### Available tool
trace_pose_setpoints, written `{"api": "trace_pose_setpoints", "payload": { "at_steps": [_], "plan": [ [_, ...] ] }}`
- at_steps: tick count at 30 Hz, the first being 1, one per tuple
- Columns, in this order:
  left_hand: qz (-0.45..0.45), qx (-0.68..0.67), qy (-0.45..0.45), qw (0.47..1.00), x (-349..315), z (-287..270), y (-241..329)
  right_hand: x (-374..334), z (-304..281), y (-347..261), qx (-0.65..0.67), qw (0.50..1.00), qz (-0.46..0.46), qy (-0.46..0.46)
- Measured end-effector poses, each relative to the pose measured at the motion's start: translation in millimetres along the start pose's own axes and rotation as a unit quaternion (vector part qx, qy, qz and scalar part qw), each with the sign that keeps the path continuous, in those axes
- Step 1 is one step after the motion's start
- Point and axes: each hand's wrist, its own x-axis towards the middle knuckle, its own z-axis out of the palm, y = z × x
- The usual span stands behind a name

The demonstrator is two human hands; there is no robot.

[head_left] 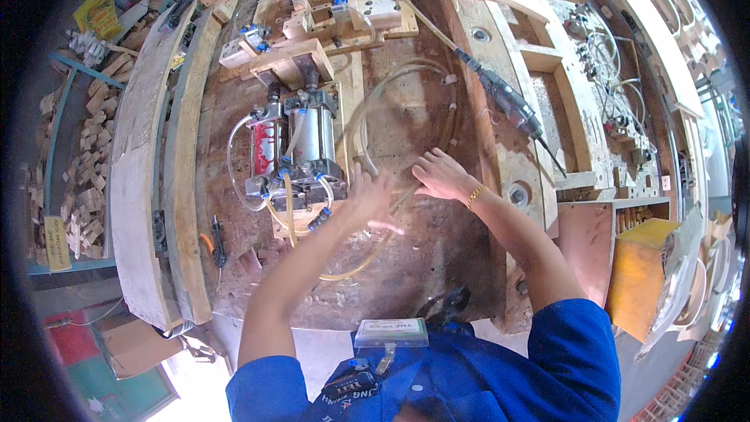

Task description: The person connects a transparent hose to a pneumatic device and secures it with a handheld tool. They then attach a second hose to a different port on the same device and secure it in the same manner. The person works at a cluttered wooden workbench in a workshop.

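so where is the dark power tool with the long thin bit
In the head view, the dark power tool lies right of centre, on the wooden beam with round holes, beyond the person's right hand.

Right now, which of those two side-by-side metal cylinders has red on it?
The left pneumatic cylinder: its upper face shows a red patch, while the right pneumatic cylinder looks plain silver.

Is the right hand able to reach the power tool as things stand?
Probably yes: the power tool lies ahead and rightward of the right hand, and nothing visible blocks the way.
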Motion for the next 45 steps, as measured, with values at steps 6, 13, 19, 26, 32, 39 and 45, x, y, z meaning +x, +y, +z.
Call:
{"api": "trace_pose_setpoints", "payload": {
  "at_steps": [6, 13, 19, 26, 32, 39, 45],
  "plan": [
    [0.041, 0.009, 0.192, 0.980, 15, 63, -4, -9, -3, -2, -0.005, 1.000, 0.001, -0.014],
    [0.138, -0.008, 0.417, 0.899, 40, 89, -22, 1, 2, -25, -0.006, 0.999, -0.008, 0.047],
    [0.167, -0.060, 0.462, 0.869, 53, 102, -27, 18, 25, -62, 0.019, 0.993, 0.109, 0.036],
    [0.014, -0.021, 0.468, 0.884, -8, 60, 17, 14, 38, -62, -0.032, 0.995, 0.069, 0.071],
    [-0.288, -0.335, 0.623, 0.645, -171, 82, 40, 13, 38, -63, 0.015, 0.990, 0.076, 0.115],
    [-0.077, -0.505, 0.388, 0.767, -110, 124, 85, 15, 36, -63, 0.005, 0.993, 0.081, 0.083],
    [0.059, -0.289, 0.360, 0.885, -46, 85, 68, 18, 43, -63, -0.008, 0.994, 0.109, 0.032]
  ]
}}
